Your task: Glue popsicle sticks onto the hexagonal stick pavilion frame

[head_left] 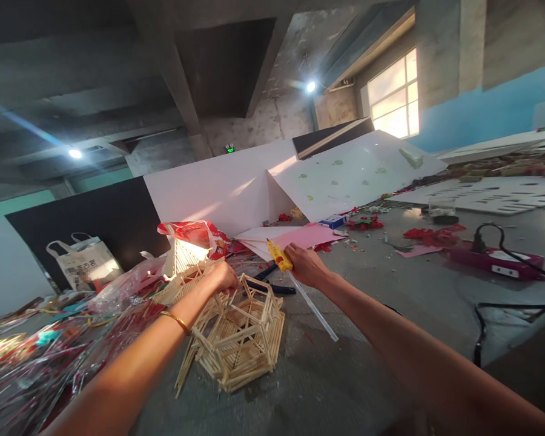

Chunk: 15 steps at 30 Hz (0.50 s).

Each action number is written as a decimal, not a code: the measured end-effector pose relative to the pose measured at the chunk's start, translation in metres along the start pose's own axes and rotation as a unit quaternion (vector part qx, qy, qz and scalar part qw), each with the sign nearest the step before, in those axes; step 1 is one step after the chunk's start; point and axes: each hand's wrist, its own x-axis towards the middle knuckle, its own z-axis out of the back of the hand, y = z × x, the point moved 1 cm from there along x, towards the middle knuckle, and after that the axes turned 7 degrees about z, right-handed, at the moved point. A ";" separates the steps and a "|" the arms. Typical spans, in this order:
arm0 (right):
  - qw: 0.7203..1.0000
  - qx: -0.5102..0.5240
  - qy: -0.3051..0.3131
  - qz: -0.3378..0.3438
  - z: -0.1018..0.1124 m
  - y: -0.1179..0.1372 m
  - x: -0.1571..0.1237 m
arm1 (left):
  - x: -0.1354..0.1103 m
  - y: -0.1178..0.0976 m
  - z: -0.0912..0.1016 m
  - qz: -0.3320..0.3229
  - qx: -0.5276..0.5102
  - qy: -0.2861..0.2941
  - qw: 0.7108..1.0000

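Observation:
A six-sided model of thin wooden sticks [247, 348] stands on the grey surface in front of me, with open sides and a slatted base. At its upper left rim, my left hand [224, 278] has its fingers pinched together; they cover the spot they grip. Wrapped in my right hand [305, 265] is a yellow hot glue gun [279, 255], its dark nozzle pointing up and left, above and right of the model. A long clear glue stick [315, 310] sticks out of its rear. Another slatted stick piece [181, 284] lies behind my left wrist.
Plastic wrapping [40, 363] is heaped at the left, near a white tote bag [84, 263]. Pink paper [300, 236] and red scraps lie behind the model. On the right are a magenta power strip [495, 260] and a black cable [479, 330]. White boards [218, 181] stand behind.

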 end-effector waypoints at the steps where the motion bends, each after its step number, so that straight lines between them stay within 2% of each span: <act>1: 1.000 0.001 0.000 0.000 0.000 0.000 0.000 | 0.000 0.000 0.000 0.002 -0.003 -0.002 1.000; 15: 0.999 0.031 -0.014 0.002 -0.007 -0.002 0.003 | -0.002 -0.002 0.001 0.009 -0.038 -0.006 0.999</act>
